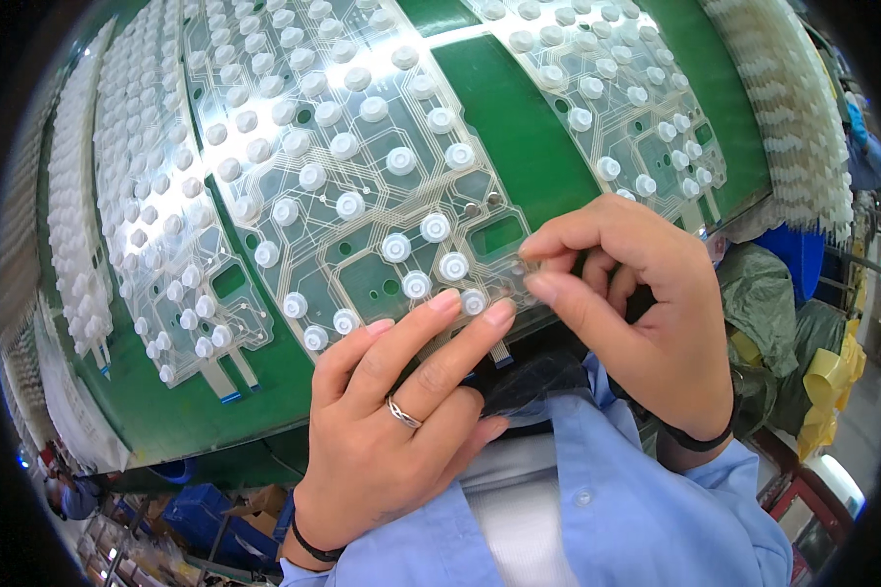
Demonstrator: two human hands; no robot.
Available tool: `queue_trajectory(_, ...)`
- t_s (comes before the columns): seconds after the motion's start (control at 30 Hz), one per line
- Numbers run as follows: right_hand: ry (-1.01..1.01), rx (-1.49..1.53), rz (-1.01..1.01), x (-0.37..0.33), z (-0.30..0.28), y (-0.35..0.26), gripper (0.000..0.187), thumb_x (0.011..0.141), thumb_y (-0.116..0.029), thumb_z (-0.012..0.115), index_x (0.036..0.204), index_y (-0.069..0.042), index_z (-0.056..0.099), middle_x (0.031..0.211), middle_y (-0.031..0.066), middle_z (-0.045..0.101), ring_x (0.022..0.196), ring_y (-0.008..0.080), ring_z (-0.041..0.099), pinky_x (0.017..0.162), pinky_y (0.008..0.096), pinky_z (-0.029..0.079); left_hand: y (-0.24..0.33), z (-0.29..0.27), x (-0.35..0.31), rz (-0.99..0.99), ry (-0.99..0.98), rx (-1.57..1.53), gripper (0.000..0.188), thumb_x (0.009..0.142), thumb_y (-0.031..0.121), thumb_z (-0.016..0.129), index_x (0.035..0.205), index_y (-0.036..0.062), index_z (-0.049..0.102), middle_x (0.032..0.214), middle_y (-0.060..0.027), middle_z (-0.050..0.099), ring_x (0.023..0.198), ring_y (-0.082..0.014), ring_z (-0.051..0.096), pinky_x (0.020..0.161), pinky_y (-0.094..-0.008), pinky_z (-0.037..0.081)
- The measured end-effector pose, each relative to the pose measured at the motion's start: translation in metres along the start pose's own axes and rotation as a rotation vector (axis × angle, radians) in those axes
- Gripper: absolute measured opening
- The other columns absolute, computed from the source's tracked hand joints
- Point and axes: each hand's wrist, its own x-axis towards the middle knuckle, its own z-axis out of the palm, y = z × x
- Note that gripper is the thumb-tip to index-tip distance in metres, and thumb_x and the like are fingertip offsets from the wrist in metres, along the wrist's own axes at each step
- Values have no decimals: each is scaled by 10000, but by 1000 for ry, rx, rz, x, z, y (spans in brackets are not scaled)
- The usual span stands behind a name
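A clear keyboard membrane sheet (367, 220) with printed circuit lines and rows of white rubber domes lies on the green table in front of me. My left hand (396, 406) rests its outstretched fingertips on the sheet's near edge, beside a white rubber dome (416, 285). It is open and wears a ring. At the sheet's near right corner, my right hand (646, 308) has its thumb and index finger pinched close together. What lies between those fingertips is too small to tell. Small dark round spots (472, 209) without white domes show near that corner.
More domed membrane sheets lie on the green table (514, 117), one to the right (607, 83) and others to the left (147, 215). Tall stacks of domed sheets (788, 98) stand at both sides. Right of the table are a dark green bag (759, 303) and yellow material (834, 377).
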Motion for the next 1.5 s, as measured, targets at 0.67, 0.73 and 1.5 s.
queue_trajectory(0.67, 301, -306, -192, 1, -22, 6, 526, 805, 11, 666, 1294, -22, 476, 985, 49, 540, 765, 64, 496, 641, 180, 384, -3, -5, -4, 30, 48, -124, 305, 781, 383, 687, 672, 118, 582, 1236, -73, 644, 1199, -324, 523, 930, -434, 387)
queue_trajectory(0.73, 183, -478, -322, 4, -48, 21, 611, 786, -110, 697, 1343, -23, 462, 1219, 118, 519, 1091, 208, 471, 905, 319, 361, -5, -12, -9, 54, 83, -174, 289, 783, 348, 700, 667, 104, 594, 1213, -94, 655, 1207, -360, 514, 934, -449, 396)
queue_trajectory(1.5, -91, -534, -476, -8, 22, 2, 485, 778, -38, 623, 1256, -117, 593, 1367, 98, 512, 1316, 341, 402, 1091, 480, 279, -21, -60, -59, -119, 104, -496, 182, 807, 227, 707, 747, 66, 646, 1127, -132, 684, 1161, -315, 585, 971, -423, 417)
